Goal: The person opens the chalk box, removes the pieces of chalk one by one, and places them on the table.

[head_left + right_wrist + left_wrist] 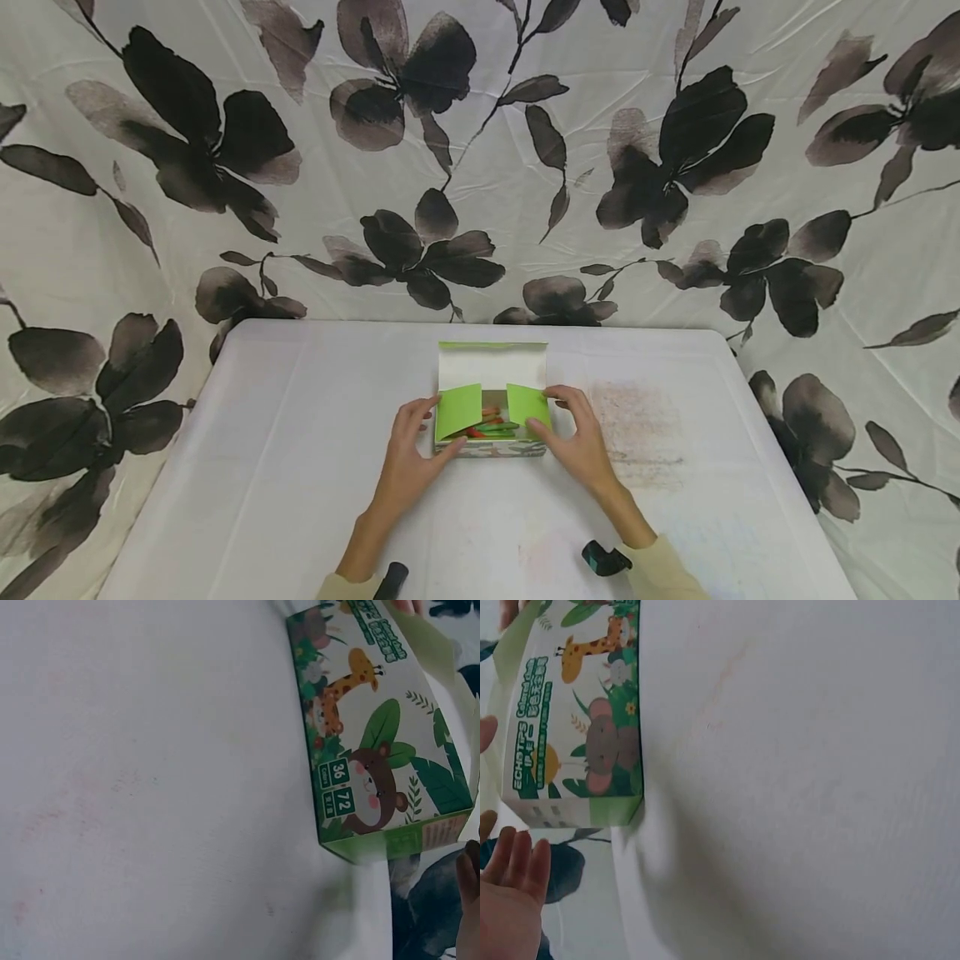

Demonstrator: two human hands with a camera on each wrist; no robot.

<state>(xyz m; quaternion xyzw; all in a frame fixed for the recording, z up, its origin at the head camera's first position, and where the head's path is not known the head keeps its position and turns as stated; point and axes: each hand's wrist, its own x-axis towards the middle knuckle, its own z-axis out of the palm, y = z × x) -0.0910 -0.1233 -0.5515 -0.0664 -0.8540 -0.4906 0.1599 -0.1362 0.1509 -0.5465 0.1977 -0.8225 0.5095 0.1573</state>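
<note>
1. Sleeves [663, 571], pale yellow, at bottom edge; dark wrist device [603, 558] beside the right one, another dark device [391, 581] beside the left.
2. Left hand [408, 467]: at left end of box [491, 448]; thumb at front left corner, apart from fingers. Left wrist view: fingers straight, close together, just beside box end.
3. Right hand [585, 446]: at right end of box; thumb on right flap [527, 403], fingers at its outer edge, thumb and fingers apart. How firmly they press, cannot tell.
4. Box sits on white table [300, 467], between both hands, top open. Front printed with giraffe, elephant, bear, "36" and "72".
5. Left flap [459, 408] and right flap: green, partly over opening, gap between.
6. Sticks [497, 427]: red, orange, green, inside box, seen through gap.
7. Smudge [637, 429], brownish, on table right of box.
8. Lid [492, 364]: raised at box back, white inside.
9. Cloth [525, 167]: white, dark flowers, behind table.
</note>
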